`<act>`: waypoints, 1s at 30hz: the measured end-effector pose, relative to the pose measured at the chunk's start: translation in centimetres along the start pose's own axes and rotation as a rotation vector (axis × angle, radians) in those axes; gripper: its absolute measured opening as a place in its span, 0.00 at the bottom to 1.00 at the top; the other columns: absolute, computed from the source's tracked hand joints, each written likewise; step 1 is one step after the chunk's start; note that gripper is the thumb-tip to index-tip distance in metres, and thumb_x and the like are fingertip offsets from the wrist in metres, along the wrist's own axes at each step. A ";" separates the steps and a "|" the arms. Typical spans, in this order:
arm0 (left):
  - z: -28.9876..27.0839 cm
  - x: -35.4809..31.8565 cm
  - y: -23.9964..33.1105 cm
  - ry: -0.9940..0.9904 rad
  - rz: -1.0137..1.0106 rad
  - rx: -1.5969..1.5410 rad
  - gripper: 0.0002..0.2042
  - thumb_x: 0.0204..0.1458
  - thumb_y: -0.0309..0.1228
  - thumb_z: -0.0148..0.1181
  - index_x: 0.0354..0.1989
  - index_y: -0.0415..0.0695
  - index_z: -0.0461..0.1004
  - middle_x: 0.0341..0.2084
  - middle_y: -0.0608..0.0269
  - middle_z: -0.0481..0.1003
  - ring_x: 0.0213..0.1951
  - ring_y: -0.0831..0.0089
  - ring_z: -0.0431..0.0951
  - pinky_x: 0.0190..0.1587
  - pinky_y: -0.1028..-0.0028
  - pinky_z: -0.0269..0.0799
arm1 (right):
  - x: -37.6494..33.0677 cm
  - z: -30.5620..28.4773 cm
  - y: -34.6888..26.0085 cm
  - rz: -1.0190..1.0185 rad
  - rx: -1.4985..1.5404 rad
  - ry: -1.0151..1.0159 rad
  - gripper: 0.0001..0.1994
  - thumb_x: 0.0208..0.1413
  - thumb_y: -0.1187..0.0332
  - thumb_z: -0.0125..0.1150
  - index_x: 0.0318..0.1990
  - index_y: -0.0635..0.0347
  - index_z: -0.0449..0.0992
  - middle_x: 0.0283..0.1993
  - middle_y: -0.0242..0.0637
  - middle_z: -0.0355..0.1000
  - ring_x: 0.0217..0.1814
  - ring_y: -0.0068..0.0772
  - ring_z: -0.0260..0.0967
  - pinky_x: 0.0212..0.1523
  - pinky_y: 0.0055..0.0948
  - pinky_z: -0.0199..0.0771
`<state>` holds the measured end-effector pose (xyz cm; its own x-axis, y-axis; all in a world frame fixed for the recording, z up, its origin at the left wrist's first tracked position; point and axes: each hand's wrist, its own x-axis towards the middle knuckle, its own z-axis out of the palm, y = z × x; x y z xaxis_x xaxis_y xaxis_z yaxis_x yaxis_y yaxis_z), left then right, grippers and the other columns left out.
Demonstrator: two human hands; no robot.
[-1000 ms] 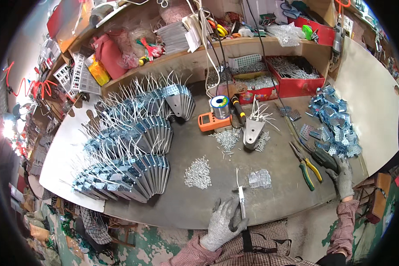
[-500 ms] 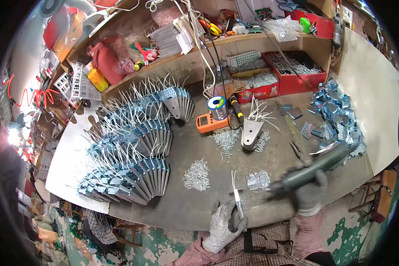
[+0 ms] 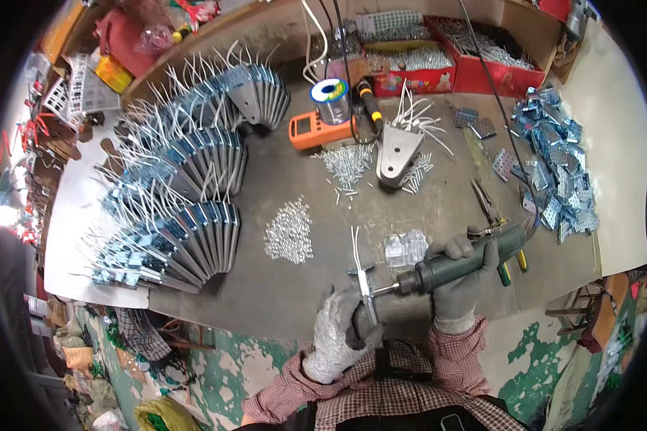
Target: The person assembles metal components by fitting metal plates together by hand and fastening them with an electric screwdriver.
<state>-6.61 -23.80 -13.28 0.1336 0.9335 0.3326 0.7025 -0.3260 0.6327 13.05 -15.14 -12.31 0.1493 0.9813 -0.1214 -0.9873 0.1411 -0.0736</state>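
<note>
My left hand (image 3: 332, 336), in a grey glove, grips a narrow metal bracket (image 3: 368, 300) standing on edge, with white wires rising from its far end. In my right hand (image 3: 454, 296), also gloved, is a dark green power screwdriver (image 3: 461, 263), held nearly level. Its bit points left and meets the bracket's side; whether it sits in a screw is too small to tell. Beyond the screwdriver's front lie clear plastic pieces (image 3: 405, 248). Left of the bracket is a heap of small metal parts (image 3: 289, 231).
Rows of wired brackets (image 3: 187, 241) fan out at left. A solder spool (image 3: 331, 102), orange meter (image 3: 313, 129) and stacked grey brackets (image 3: 397, 152) stand farther back. Pliers (image 3: 486, 205) and bluish metal plates (image 3: 557, 165) lie at right. Red boxes (image 3: 417, 77) of screws line the back.
The screwdriver has swung leftward, its bit coming up to the bracket. My left hand still holds the bracket. The whole view has shifted, so the bench appears higher and farther left.
</note>
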 end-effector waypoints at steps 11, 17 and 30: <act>0.0 0.2 -0.2 -0.116 -0.038 0.000 0.34 0.35 0.36 0.75 0.52 0.38 0.67 0.52 0.43 0.71 0.57 0.44 0.69 0.65 0.39 0.54 | 0.0 -0.5 -0.4 0.033 0.092 -0.039 0.16 0.61 0.53 0.59 0.48 0.52 0.71 0.30 0.29 0.63 0.33 0.26 0.61 0.51 0.34 0.65; -0.1 0.3 0.2 -0.110 -0.064 -0.045 0.34 0.34 0.36 0.75 0.52 0.37 0.68 0.51 0.44 0.71 0.57 0.44 0.69 0.65 0.40 0.56 | 0.0 -0.9 -0.7 0.052 0.121 -0.082 0.15 0.63 0.55 0.58 0.49 0.54 0.72 0.30 0.31 0.64 0.34 0.27 0.62 0.53 0.36 0.65; -1.0 1.6 0.6 -0.117 -0.026 0.058 0.34 0.34 0.34 0.75 0.52 0.40 0.67 0.49 0.46 0.71 0.52 0.43 0.71 0.61 0.46 0.64 | 0.3 -0.8 -0.3 0.024 0.108 -0.058 0.18 0.63 0.56 0.58 0.52 0.58 0.70 0.30 0.30 0.63 0.34 0.27 0.62 0.52 0.36 0.66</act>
<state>-6.67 -22.63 -11.71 0.1933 0.9537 0.2304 0.7453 -0.2954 0.5976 13.48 -15.01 -13.15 0.1249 0.9901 -0.0644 -0.9912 0.1273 0.0360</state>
